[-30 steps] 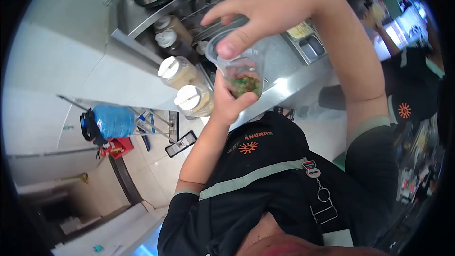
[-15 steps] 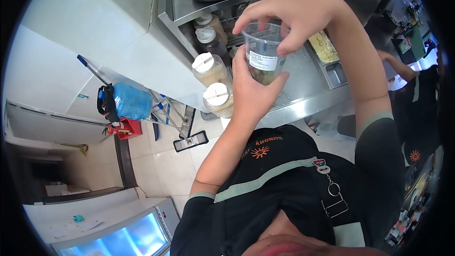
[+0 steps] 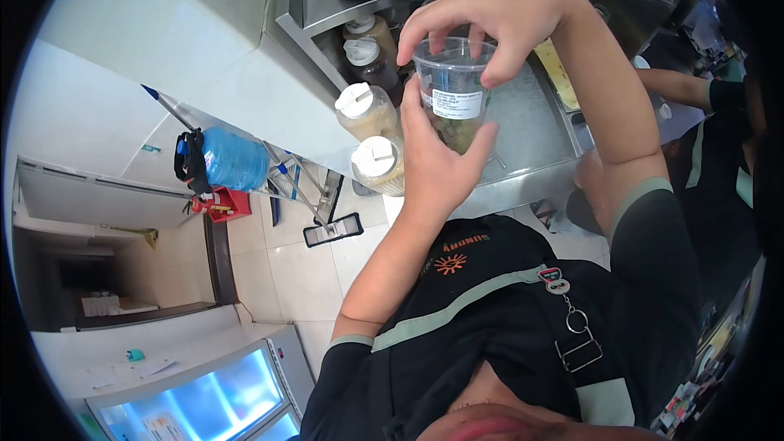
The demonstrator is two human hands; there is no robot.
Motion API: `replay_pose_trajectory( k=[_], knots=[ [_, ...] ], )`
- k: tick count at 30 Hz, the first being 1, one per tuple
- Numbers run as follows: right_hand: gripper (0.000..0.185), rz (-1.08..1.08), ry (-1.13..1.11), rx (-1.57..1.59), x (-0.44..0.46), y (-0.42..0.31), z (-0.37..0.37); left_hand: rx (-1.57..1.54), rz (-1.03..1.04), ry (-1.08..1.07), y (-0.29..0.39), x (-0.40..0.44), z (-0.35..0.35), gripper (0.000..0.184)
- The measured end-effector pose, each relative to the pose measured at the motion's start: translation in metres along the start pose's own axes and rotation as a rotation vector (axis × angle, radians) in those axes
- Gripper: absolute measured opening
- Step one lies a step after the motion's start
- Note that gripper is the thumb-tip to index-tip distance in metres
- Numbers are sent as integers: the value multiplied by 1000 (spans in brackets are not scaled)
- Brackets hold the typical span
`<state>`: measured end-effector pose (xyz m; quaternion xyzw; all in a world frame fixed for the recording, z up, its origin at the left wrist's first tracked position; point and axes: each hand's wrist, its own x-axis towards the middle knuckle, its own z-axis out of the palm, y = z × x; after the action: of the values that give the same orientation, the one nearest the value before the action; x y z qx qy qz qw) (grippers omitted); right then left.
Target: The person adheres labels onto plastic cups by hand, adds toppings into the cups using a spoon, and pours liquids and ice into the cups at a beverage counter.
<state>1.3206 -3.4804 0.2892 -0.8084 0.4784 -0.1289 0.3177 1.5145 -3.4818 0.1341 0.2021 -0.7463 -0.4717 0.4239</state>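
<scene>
A clear plastic cup [image 3: 449, 77] with a white printed label [image 3: 457, 104] stands upright between my hands, some greenish-brown contents low inside. My left hand [image 3: 445, 159] supports it from below and the near side, fingers along its left and thumb at the right. Over the top arches my right hand [image 3: 510, 20], curled around the rim with the thumb at the right edge and fingertips at the left and far side. Whether a clear lid is on the rim, I cannot tell. White-lidded jars [image 3: 359, 106] stand just left of my left hand.
A steel counter [image 3: 523, 139] lies behind the cup, with a container of pale yellow food [image 3: 557, 73]. Another person's arm [image 3: 674, 88] reaches in at the right. To the left are a blue water bottle [image 3: 233, 159], a flat mop [image 3: 333, 230] and a lit glass-fronted fridge [image 3: 200, 404].
Both hands keep their hold, and the cup has hardly shifted. The view has moved slightly. At the right, the other person's arm and body have come closer to the counter.
</scene>
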Motion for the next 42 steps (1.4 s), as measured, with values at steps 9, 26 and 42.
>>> replay_pose_trajectory(
  k=[9, 26, 42],
  knots=[
    [68, -134, 112, -18, -4, 30, 21, -148, -295, -62, -46, -68, -12, 87],
    [43, 437, 652, -97, 260, 357, 87, 241, -725, 359, -274, -248, -44, 94],
    [52, 342, 963, -537, 341, 400, 65, 447, -1475, 920, -143, -532, -64, 79]
  ],
)
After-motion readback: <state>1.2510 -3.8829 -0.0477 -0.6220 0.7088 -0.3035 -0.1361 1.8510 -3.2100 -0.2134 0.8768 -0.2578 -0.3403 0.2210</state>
